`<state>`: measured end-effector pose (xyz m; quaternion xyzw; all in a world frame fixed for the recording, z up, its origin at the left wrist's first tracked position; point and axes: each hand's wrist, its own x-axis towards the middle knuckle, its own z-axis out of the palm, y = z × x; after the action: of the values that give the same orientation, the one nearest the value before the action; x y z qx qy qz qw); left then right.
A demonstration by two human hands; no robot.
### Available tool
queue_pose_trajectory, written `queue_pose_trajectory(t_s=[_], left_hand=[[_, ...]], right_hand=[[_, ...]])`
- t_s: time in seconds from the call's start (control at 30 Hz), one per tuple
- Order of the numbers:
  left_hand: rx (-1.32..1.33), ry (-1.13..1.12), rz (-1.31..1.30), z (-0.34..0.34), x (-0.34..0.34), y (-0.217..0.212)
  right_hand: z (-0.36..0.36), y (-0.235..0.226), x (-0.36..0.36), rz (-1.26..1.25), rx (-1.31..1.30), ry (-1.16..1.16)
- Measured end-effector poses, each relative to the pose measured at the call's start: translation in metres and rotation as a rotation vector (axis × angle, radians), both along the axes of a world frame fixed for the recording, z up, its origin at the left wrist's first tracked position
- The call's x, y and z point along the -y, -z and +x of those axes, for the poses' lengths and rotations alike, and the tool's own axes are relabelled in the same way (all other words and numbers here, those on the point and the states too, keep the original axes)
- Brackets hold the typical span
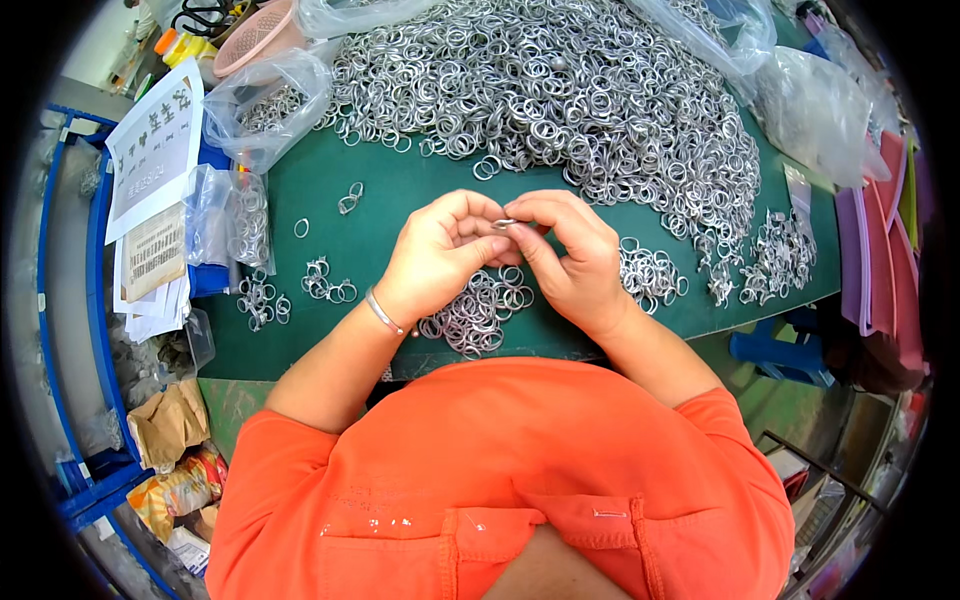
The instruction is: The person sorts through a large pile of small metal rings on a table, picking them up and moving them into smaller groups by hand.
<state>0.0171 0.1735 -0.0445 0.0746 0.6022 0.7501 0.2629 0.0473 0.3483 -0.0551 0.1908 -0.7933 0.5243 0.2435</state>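
Between my two hands, over the near part of the green table, is a small silver metal ring [503, 224]. My left hand [440, 245] is closed, its thumb and fingers pinching one side of the ring. The fingertips of my right hand [572, 250] pinch the ring from the other side. Just below my hands lies a small pile of silver rings [478, 318]. Another small pile of rings [650, 275] sits beside my right wrist. Left of my left hand are a few loose rings [326, 282] and one single ring [301, 228].
A large heap of rings [540, 80] covers the far side of the green table [395, 175]. Small metal pieces [778, 258] lie at the right. Clear plastic bags [815, 105], a pink basket [258, 38] and papers [150, 150] surround the work area. A blue stool [780, 350] stands below right.
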Motion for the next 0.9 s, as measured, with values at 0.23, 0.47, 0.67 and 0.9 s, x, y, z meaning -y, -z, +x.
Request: queue_pose_trajectory(t_s=[0.23,0.47,0.67,0.9], left_hand=[[-1.213,-0.088,-0.803,-0.052,-0.006,0.017],[-1.189,-0.070,-0.864,-0.054,-0.005,0.030],[-0.852,0.027,-0.719,-0.045,0.008,0.011],[-0.161,0.099,-0.198,-0.018,0.002,-0.010]], right_hand=[[0.005,-0.003,0.006,-0.152,0.072,0.016],[0.008,-0.036,-0.035,0.226,-0.066,0.061],[0.028,-0.024,-0.086,0.564,0.361,0.133],[0.010,-0.028,-0.031,0.106,0.311,0.020]])
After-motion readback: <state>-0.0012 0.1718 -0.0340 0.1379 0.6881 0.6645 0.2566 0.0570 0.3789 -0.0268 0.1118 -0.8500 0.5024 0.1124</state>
